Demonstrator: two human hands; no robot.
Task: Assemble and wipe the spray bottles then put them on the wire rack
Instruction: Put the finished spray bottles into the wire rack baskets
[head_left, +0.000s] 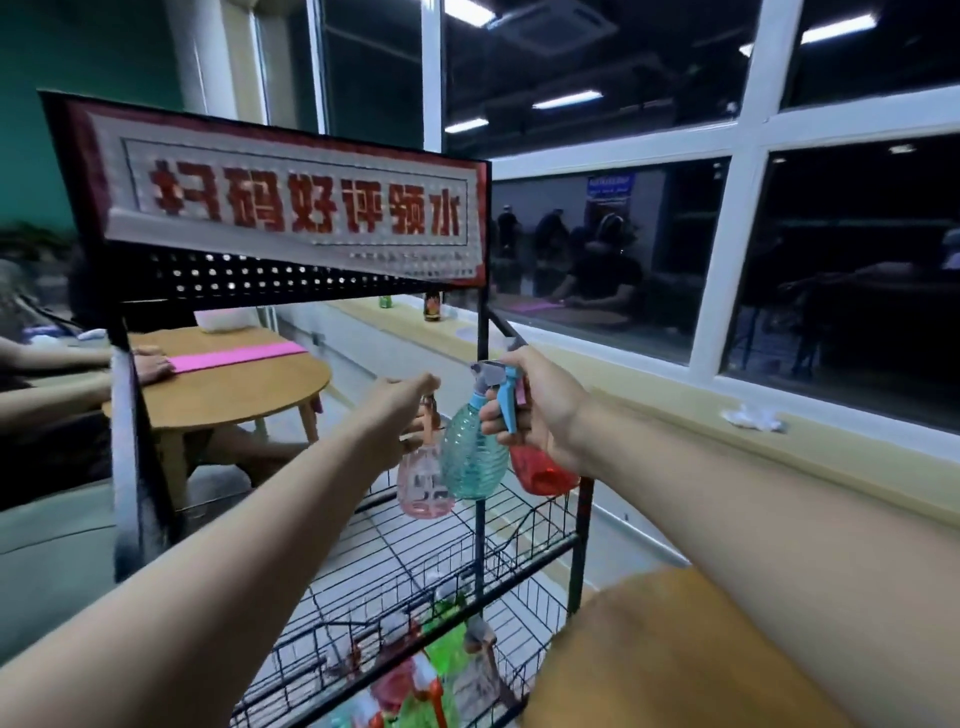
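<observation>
Plastic, thin-walled, probably light and easily dented; left hand (402, 410) grips the pink bottle (423, 486) at its neck, right hand (540, 410) clasps the teal bottle (472, 457) by its trigger plus a red bottle (540, 475), all just above the wire rack (581, 540); necks likely hold surest

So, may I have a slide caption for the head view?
Left hand holds a pink translucent spray bottle, right hand a teal ribbed bottle and red bottle, over black wire rack.
</observation>
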